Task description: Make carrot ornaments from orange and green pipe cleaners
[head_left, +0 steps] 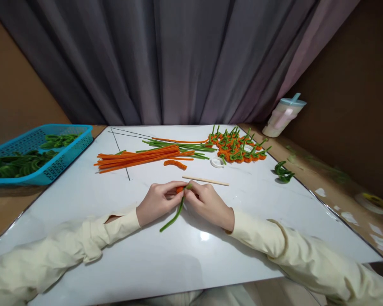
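Above the middle of the white table, my left hand (159,200) is closed on a small orange pipe-cleaner piece (179,189), mostly hidden by the fingers. My right hand (209,203) pinches a green pipe cleaner (175,219) where it meets the orange piece; its long end hangs down to the left. Both hands' fingertips touch. Just beyond them lie a thin wooden stick (206,181) and a coiled orange pipe cleaner (175,164). Farther back rest a bundle of orange pipe cleaners (137,158) and several green pipe cleaners (191,146).
Several orange pieces with green stems (238,146) cluster at the back right, beside a white ring (217,162). A blue basket (51,168) with green pieces stands left. At right are curled green pieces (284,172), a tumbler (282,115) and a tape roll (373,203).
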`<state>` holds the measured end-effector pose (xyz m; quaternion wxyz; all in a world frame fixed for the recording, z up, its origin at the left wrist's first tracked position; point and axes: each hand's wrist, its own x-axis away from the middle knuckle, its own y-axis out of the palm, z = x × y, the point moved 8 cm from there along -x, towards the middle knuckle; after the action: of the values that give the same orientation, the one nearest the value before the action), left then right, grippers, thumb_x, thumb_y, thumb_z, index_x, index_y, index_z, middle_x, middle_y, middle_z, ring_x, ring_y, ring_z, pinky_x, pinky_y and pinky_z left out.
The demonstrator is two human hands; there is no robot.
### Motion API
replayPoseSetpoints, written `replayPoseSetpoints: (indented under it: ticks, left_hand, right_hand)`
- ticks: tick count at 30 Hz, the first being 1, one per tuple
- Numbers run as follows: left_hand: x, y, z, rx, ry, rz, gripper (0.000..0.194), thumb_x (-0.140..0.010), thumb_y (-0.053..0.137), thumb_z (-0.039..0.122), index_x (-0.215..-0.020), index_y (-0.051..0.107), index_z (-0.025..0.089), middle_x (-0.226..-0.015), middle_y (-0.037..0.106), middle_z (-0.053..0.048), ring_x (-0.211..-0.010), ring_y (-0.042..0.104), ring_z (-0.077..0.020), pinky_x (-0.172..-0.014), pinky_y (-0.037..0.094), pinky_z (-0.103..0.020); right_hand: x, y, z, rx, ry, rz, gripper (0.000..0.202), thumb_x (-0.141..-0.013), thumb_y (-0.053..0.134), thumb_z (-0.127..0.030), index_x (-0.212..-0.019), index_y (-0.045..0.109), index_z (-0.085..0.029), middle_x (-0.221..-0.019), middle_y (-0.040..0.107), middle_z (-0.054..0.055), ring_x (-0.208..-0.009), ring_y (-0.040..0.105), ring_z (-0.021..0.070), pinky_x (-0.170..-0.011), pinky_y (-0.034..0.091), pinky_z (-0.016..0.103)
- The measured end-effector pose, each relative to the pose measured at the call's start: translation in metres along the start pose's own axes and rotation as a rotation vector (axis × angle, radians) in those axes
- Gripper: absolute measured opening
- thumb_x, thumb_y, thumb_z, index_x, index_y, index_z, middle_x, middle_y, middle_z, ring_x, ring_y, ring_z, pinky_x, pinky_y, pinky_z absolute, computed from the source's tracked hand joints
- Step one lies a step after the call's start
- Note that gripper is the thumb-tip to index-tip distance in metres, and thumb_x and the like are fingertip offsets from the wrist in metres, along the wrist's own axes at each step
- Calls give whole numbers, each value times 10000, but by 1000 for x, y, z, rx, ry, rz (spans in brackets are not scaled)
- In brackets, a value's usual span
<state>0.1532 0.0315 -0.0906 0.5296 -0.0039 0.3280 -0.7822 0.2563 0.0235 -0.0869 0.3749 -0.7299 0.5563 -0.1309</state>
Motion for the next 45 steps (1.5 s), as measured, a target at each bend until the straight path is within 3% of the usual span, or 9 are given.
replayPoseSetpoints:
  ticks: [7, 11, 16, 20, 23, 27, 31, 35, 45]
  left_hand:
    - [-1, 3, -10, 145, -89, -38, 196, -790, 535, 205, -952, 625, 143, -775, 674, -15, -679, 640, -113, -661, 533, -180]
    - [-2, 4, -13, 243, -144, -53, 200, -779, 548, 226, -949, 607, 138, -794, 673, -34, -727, 652, -139, -702, 537, -220]
    - [-3, 8, -18, 399, -258, -137, 230, -757, 578, 251, -957, 588, 137, -688, 651, -20, -632, 634, -140, -600, 519, -226]
    - [-3, 18, -19, 528, -342, -379, 272, -774, 569, 282, -1000, 609, 136, -565, 591, 2, -462, 548, -96, -368, 338, -156]
    - [-4, 19, -22, 617, -389, -438, 244, -775, 579, 279, -959, 637, 131, -572, 585, -4, -411, 504, -65, -325, 250, -142]
    - [-8, 14, -30, 772, -450, -365, 267, -763, 593, 249, -1007, 610, 142, -699, 649, -49, -434, 551, -83, -306, 304, -131]
    - [-13, 9, -35, 896, -476, -286, 304, -756, 594, 198, -1055, 569, 151, -916, 679, -121, -731, 676, -199, -456, 504, -181]
    - [-14, 7, -36, 929, -480, -259, 229, -756, 613, 189, -970, 542, 154, -973, 668, -130, -871, 667, -237, -563, 543, -199]
    - [-18, -3, -39, 785, -399, -140, 331, -734, 676, 315, -959, 469, 188, -811, 666, -48, -698, 690, -202, -528, 537, -215]
  right_hand:
    - [-2, 4, 11, -356, 49, 4, 187, -801, 387, -197, -671, 519, -169, -569, 469, -36, -560, 441, 99, -589, 344, 213]
    - [-2, 4, 12, -384, 59, -31, 198, -813, 394, -212, -658, 510, -169, -536, 432, -47, -530, 416, 93, -578, 340, 210]
    - [2, 3, 2, -131, -138, -82, 208, -873, 353, -230, -752, 514, -177, -610, 537, -24, -538, 465, 99, -567, 340, 208]
    - [11, 11, -10, 230, -369, -157, 204, -879, 311, -220, -843, 505, -167, -651, 603, 19, -523, 488, 117, -535, 315, 219]
    - [13, 12, -15, 376, -432, -140, 215, -879, 298, -222, -858, 503, -162, -631, 614, 24, -498, 485, 120, -514, 291, 227]
    - [8, -5, -11, 363, -343, 48, 217, -893, 317, -258, -910, 506, -153, -622, 597, 18, -537, 512, 131, -544, 315, 234]
    - [-2, -22, 4, 393, -211, 197, 187, -813, 403, -188, -954, 519, -146, -852, 612, 75, -793, 541, 184, -705, 372, 274]
    - [-11, -15, 16, 458, -195, 105, 215, -759, 460, -166, -961, 527, -139, -1037, 566, 107, -930, 478, 220, -814, 366, 315]
    - [-14, -11, 29, 672, -23, 7, 145, -748, 445, -150, -882, 497, -163, -912, 562, 83, -835, 498, 208, -643, 349, 284]
